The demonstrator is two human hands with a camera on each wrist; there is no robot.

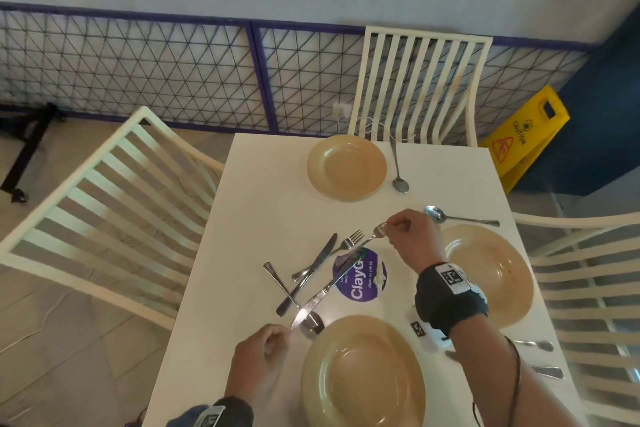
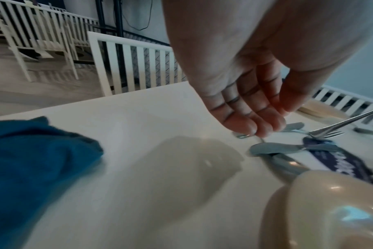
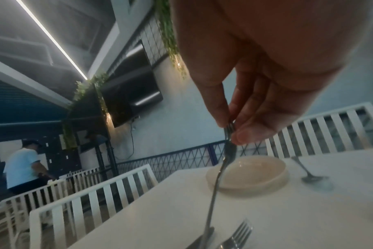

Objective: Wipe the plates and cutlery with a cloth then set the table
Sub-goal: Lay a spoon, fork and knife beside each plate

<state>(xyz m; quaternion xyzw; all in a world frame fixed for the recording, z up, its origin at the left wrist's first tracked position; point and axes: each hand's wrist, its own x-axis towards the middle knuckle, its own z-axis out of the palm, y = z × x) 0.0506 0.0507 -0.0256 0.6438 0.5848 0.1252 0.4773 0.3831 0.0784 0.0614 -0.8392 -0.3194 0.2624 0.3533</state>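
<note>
My right hand (image 1: 386, 227) (image 3: 230, 133) pinches the handle end of a fork (image 1: 367, 239) (image 3: 213, 193). The fork slopes down, and its tines (image 2: 328, 134) touch a round purple sticker (image 1: 360, 284) at the table's middle. My left hand (image 1: 282, 333) (image 2: 260, 131) has its fingers curled at the tip of a knife (image 1: 322, 295), seemingly pinching it, beside the near beige plate (image 1: 363, 374). More cutlery lies crossed left of the sticker: a fork (image 1: 355, 237), a knife (image 1: 317, 262) and a spoon (image 1: 311, 324). A blue cloth (image 2: 32, 160) lies behind my left hand.
A far plate (image 1: 346, 166) has a spoon (image 1: 400, 180) beside it, and the right plate (image 1: 491, 274) has a spoon (image 1: 450, 217) above it. White slatted chairs stand to the left (image 1: 104, 218), far side (image 1: 415, 87) and right (image 1: 588, 270). A yellow caution sign (image 1: 530, 135) is at the back right.
</note>
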